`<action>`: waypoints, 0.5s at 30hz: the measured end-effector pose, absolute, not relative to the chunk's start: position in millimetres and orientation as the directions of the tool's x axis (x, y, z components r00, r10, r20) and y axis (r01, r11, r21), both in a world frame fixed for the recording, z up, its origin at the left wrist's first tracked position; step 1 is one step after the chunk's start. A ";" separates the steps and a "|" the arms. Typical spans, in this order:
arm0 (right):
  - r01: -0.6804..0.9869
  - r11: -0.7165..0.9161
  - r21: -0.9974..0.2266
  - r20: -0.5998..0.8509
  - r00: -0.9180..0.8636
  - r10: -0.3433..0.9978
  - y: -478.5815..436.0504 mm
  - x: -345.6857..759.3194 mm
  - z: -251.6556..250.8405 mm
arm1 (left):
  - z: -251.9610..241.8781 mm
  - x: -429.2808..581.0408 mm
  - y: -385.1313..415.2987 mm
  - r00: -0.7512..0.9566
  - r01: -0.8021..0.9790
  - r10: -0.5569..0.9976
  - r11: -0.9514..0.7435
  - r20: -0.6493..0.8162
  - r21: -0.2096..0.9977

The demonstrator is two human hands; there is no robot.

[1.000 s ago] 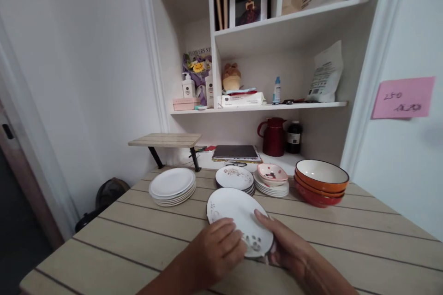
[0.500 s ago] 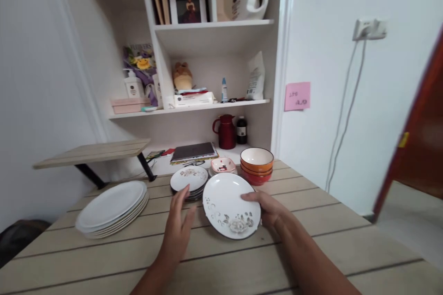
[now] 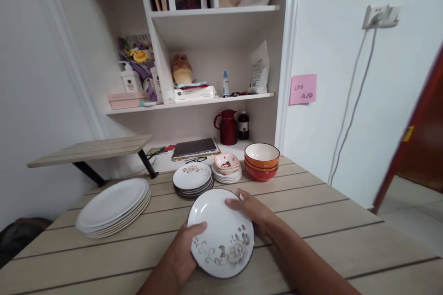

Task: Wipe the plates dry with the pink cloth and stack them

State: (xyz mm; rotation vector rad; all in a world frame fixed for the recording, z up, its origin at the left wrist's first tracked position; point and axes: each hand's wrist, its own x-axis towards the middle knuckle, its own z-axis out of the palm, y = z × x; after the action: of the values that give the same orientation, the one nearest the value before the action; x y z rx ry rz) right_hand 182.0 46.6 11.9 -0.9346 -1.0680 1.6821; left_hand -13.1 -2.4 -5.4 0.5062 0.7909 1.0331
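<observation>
Holding the flowered plate (image 3: pixel 221 233) well calls for a hand on each side of its rim, and you have that. Your left hand (image 3: pixel 185 251) clamps the near-left edge, thumb on top and fingers hidden beneath. Your right hand (image 3: pixel 252 207) closes over the far-right edge. The 2 hands sit apart, on opposite sides of the dish. The plate hangs tilted toward you just above the table (image 3: pixel 328 239), in front of the stack of matching plates (image 3: pixel 193 177). The stack of white plates (image 3: pixel 112 205) lies to the left and the orange bowls (image 3: pixel 261 161) sit farther back on the right. The glazed rim is probably slippery, so press with your finger pads rather than the tips. Level the plate and steer it clear of the stack just behind, where rims could chip.
</observation>
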 end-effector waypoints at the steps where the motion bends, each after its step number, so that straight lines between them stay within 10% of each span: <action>1: -0.337 -0.212 -0.917 -0.122 -0.269 0.955 47.6 181.4 12.4 | -6.0 -13.2 -2.8 0.267 -0.562 0.899 0.437 -0.346 0.702; 7: -0.640 -0.126 -0.758 -0.169 0.006 0.986 62.8 198.2 19.3 | -4.6 -10.7 -7.1 0.269 -0.608 0.906 0.424 -0.328 0.671; 15: -0.645 0.233 -0.728 0.203 0.122 0.972 39.1 204.0 54.0 | 0.1 -13.3 -3.6 0.100 -0.635 0.920 0.352 -0.379 0.688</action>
State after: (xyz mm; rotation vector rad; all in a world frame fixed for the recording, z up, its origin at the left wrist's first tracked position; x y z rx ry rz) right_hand 204.0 39.1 54.0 -0.5368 -0.7489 1.2659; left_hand -13.3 -3.6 0.1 0.3966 0.8790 1.1939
